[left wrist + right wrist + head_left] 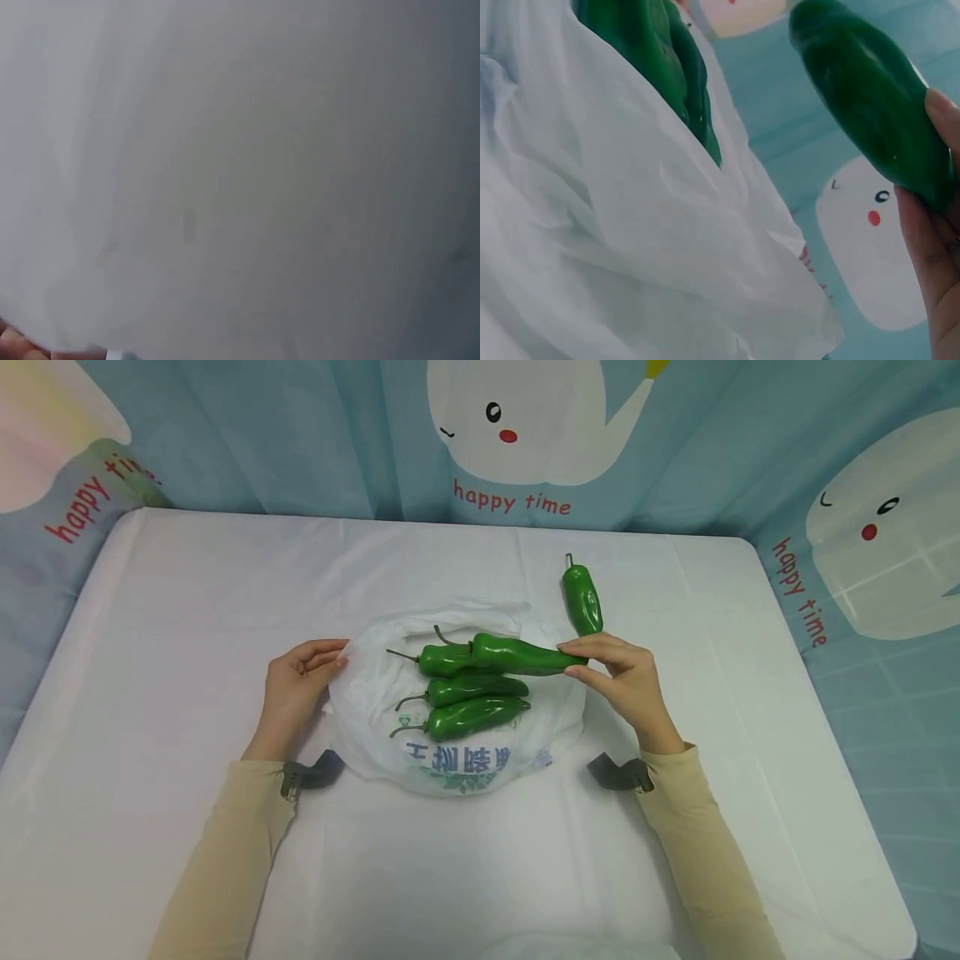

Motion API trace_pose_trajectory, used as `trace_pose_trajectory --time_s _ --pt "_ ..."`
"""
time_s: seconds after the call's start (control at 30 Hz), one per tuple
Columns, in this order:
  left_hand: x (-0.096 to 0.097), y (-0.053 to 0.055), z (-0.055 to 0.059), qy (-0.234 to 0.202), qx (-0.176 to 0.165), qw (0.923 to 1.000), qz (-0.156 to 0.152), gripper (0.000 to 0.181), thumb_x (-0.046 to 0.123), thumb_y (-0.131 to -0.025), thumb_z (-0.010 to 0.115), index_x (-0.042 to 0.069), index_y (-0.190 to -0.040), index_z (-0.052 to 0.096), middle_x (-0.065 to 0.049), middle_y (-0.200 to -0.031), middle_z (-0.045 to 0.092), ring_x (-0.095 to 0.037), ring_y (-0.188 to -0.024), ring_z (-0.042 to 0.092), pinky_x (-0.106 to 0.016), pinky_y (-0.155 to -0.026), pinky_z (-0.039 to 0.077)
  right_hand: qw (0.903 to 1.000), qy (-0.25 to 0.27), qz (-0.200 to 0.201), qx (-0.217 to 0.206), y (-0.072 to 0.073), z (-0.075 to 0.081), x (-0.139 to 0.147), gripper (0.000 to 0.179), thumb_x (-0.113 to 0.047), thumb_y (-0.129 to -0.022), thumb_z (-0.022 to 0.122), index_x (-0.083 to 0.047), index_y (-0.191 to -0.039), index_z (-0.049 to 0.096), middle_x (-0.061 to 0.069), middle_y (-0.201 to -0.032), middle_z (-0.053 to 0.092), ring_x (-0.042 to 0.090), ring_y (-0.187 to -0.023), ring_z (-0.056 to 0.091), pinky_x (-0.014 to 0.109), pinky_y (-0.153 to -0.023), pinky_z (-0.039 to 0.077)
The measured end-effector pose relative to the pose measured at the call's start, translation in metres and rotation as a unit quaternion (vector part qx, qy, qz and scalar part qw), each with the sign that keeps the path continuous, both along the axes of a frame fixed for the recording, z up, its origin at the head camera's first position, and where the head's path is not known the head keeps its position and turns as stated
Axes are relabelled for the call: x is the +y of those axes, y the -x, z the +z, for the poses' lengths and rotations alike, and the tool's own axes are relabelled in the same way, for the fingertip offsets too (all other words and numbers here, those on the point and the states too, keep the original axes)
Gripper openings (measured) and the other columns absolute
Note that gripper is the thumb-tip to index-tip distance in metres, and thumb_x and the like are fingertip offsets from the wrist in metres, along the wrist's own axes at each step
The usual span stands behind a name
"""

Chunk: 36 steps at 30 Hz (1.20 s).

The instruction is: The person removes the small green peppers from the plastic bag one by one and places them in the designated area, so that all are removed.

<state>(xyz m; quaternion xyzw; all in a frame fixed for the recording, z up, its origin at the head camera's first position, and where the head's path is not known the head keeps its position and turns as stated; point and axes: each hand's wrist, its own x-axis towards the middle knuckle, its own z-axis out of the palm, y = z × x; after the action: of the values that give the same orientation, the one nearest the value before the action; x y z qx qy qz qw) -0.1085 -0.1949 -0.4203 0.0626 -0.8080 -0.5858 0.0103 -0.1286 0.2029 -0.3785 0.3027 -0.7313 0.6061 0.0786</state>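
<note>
A white plastic bag point(363, 710) with blue print lies on the table, its mouth spread wide. My left hand point(296, 693) pinches the bag's left edge; in the left wrist view the bag's film point(247, 165) hides nearly everything but some fingers in the lower corner. Between thumb and fingers, my right hand point(630, 689) pinches a green pepper point(517, 656) by its tip, stem pointing left. That pepper overlaps another pepper point(442, 662) in the head view. Two more, a middle pepper point(476, 688) and a near pepper point(476, 718), lie side by side over the bag.
One more green pepper point(582, 597) lies on the white-covered table point(712, 635), beyond the right hand. A blue patterned curtain point(315, 435) stands along the table's far edge. Part of a whitish, filmy thing point(577, 948) shows at the near edge.
</note>
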Motion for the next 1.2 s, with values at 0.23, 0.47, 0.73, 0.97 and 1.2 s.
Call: trace_pose_trajectory --time_s 0.23,0.47,0.73,0.97,1.2 --pt "0.000 -0.001 0.000 0.002 0.000 1.0000 -0.001 0.034 0.020 -0.091 0.065 0.000 -0.119 0.063 0.015 -0.091 0.068 0.002 -0.092 0.059 -0.011 -0.075 0.045 0.9979 0.010 -0.062 -0.017 0.004 0.000 -0.001 0.021 0.015 -0.076 0.069 0.016 -0.097 0.066 0.004 -0.102 0.069 0.018 -0.096 0.062 0.027 -0.085 0.049" --pt "0.000 0.000 0.000 0.000 -0.002 1.0000 -0.003 0.035 0.020 -0.091 0.065 0.001 -0.120 0.063 0.014 -0.092 0.068 0.002 -0.093 0.059 -0.011 -0.076 0.045 0.9913 0.007 -0.126 -0.037 0.011 0.001 -0.002 0.023 0.013 -0.078 0.069 0.013 -0.101 0.067 0.003 -0.103 0.068 0.020 -0.100 0.060 0.027 -0.089 0.048" --pt "-0.001 0.001 -0.002 0.001 -0.003 1.0000 -0.006 0.035 0.020 -0.091 0.065 0.000 -0.121 0.062 0.015 -0.092 0.067 0.003 -0.093 0.059 -0.010 -0.075 0.045 0.9847 0.029 -0.166 -0.044 0.019 0.000 -0.001 0.023 0.008 -0.080 0.070 0.008 -0.102 0.069 0.011 -0.101 0.067 0.021 -0.100 0.060 0.028 -0.089 0.048" --pt "-0.001 0.000 -0.001 0.004 -0.009 0.9999 -0.004 0.036 0.023 -0.091 0.065 0.002 -0.120 0.063 0.015 -0.092 0.068 0.002 -0.093 0.058 -0.011 -0.076 0.044 0.9764 0.065 -0.199 -0.052 0.025 -0.002 0.002 0.021 0.002 -0.081 0.071 0.006 -0.102 0.071 0.009 -0.100 0.067 0.020 -0.095 0.063 0.025 -0.084 0.050" --pt "0.000 -0.001 0.000 -0.004 -0.016 0.9998 0.009 0.035 0.026 -0.090 0.066 0.004 -0.117 0.064 0.014 -0.093 0.069 0.000 -0.094 0.060 -0.012 -0.077 0.045 0.9627 0.095 -0.243 -0.070 0.030 -0.009 0.010 0.021 -0.003 -0.082 0.072 0.005 -0.102 0.071 0.008 -0.100 0.067 0.020 -0.096 0.063 0.025 -0.086 0.049"
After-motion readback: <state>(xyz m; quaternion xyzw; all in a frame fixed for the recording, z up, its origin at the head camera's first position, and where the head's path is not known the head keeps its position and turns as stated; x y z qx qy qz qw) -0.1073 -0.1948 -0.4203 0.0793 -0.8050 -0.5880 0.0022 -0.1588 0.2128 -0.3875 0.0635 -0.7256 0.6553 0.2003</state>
